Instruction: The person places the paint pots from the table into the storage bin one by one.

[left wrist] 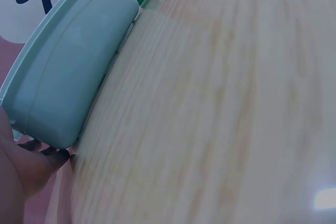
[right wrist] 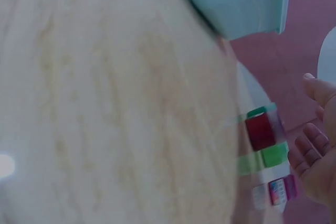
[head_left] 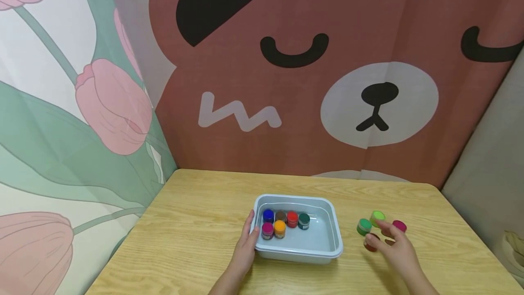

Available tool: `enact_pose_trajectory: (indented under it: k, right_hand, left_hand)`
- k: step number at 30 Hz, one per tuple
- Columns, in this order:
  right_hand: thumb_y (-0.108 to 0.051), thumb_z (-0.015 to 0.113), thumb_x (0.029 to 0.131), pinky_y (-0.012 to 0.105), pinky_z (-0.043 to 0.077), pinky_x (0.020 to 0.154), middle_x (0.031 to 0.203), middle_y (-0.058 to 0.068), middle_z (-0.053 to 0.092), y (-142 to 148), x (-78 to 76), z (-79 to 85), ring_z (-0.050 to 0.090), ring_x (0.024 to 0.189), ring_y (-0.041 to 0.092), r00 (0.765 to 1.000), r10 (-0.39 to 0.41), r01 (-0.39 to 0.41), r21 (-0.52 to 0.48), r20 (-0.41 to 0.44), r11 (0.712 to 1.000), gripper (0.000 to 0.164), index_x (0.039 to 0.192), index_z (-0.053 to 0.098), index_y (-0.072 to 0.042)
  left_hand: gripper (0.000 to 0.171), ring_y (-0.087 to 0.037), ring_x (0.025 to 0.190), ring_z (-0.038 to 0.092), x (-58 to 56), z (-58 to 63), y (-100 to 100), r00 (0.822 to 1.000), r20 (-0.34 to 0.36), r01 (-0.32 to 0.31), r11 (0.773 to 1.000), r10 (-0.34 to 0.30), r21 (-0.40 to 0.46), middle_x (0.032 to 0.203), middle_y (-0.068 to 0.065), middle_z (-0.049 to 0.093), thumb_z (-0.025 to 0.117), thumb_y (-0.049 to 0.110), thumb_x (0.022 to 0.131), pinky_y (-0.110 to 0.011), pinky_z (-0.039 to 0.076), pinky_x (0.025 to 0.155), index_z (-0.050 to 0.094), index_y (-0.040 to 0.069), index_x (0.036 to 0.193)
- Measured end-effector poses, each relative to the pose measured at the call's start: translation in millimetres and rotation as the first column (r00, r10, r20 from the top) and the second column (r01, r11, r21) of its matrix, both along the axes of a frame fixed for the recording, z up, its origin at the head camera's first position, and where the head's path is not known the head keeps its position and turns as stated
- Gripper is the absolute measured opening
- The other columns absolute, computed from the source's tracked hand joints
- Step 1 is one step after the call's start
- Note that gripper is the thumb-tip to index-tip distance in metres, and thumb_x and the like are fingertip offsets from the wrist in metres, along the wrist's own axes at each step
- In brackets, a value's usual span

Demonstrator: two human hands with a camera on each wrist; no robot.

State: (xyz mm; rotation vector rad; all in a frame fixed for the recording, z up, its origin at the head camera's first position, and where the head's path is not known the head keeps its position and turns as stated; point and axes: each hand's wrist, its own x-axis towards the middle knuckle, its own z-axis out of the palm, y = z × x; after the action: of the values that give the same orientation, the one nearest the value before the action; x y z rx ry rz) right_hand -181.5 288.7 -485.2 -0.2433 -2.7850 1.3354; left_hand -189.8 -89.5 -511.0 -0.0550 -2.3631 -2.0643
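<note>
Indoors, bear-print backdrop, wooden table, left hand gripping tray, right hand spread near jars.

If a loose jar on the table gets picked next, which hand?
Likely the right hand: it's open and right by the loose jars. The left hand holds the tray at its left end, with the tray between it and them.

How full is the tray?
Partly full: the tray holds six jars, and bare floor shows on its right side.
</note>
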Motion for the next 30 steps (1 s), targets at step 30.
enact_pose_trajectory:
  k: [30]
  right_hand:
    - [-0.054, 0.065, 0.089, 0.056, 0.042, 0.106, 0.144, 0.031, 0.044, 7.2, -8.3, -35.9, 0.045, 0.130, 0.047, 0.993, -0.035, 0.037, -0.014, 0.110, 0.999, 0.085, 0.145, 0.040, 0.004]
  left_hand:
    - [0.054, -0.048, 0.147, 0.017, -1.9, -5.4, -0.3, 1.000, 0.000, -0.006, 1.000, 0.006, -0.001, 0.163, -0.015, 0.021, 0.039, 0.032, 0.105, -0.074, 0.014, 0.113, 0.025, 0.022, 0.157]
